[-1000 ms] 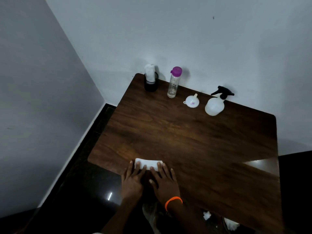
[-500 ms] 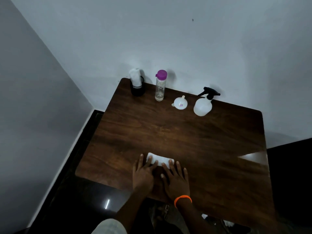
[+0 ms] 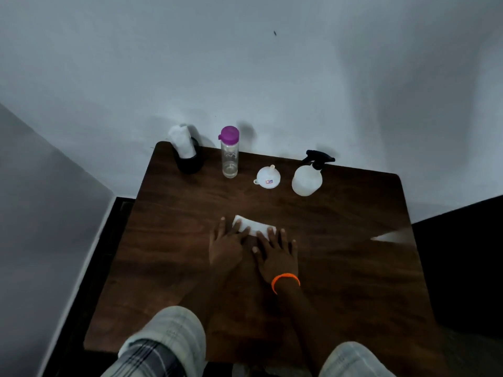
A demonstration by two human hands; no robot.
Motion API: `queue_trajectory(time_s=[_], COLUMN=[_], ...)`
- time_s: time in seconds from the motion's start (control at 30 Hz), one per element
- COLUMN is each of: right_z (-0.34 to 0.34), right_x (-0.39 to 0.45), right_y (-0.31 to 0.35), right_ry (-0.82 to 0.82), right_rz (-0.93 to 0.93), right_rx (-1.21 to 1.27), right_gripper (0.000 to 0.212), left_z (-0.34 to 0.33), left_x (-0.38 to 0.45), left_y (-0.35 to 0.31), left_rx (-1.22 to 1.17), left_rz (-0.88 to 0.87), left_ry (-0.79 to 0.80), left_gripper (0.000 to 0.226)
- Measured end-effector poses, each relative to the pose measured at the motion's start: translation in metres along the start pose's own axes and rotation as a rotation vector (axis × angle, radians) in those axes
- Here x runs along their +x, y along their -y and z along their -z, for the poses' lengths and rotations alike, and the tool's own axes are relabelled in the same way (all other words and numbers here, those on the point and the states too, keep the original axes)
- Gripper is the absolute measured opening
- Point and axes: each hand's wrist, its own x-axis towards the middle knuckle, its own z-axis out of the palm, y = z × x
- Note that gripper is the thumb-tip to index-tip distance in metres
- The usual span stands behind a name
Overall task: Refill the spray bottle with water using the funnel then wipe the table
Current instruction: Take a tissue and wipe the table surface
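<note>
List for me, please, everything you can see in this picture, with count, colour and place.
table: one, dark brown wood, set against the wall
wall: white, behind the table
floor: dark, around the table
cup: one, black, far left corner, with white tissues standing in it
water bottle: one, clear with purple cap, upright, right of the cup
funnel: one, white, lying between the two bottles
spray bottle: one, white with black trigger top, far right of the row
cloth: one, white, folded, mid-table under the fingertips
wristband: one, orange, right wrist
sleeves: two, pale checked, bottom edge
left hand: flat on the cloth
right hand: flat on the cloth
</note>
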Motion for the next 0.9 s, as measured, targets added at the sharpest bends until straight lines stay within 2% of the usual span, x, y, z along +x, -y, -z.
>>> queue_trajectory(time_s=[0.47, 0.7, 0.9], right_z=[0.054, 0.057, 0.052], right_x=[0.094, 0.086, 0.056], right_y=[-0.037, -0.065, -0.083], right_ry=[-0.018, -0.003, 0.015], right_rz=[-0.037, -0.061, -0.071], right_rx=[-0.066, -0.054, -0.047], right_gripper=[0.052, 0.053, 0.054], left_z=[0.045, 0.029, 0.022], left_x=[0.103, 0.105, 0.077], left_y=[-0.042, -0.071, -0.084], left_rx=[0.035, 0.015, 0.032], left_rz=[-0.116, -0.122, -0.155], left_ry=[-0.015, -0.006, 0.07], left_gripper=[0.059, 0.054, 0.057])
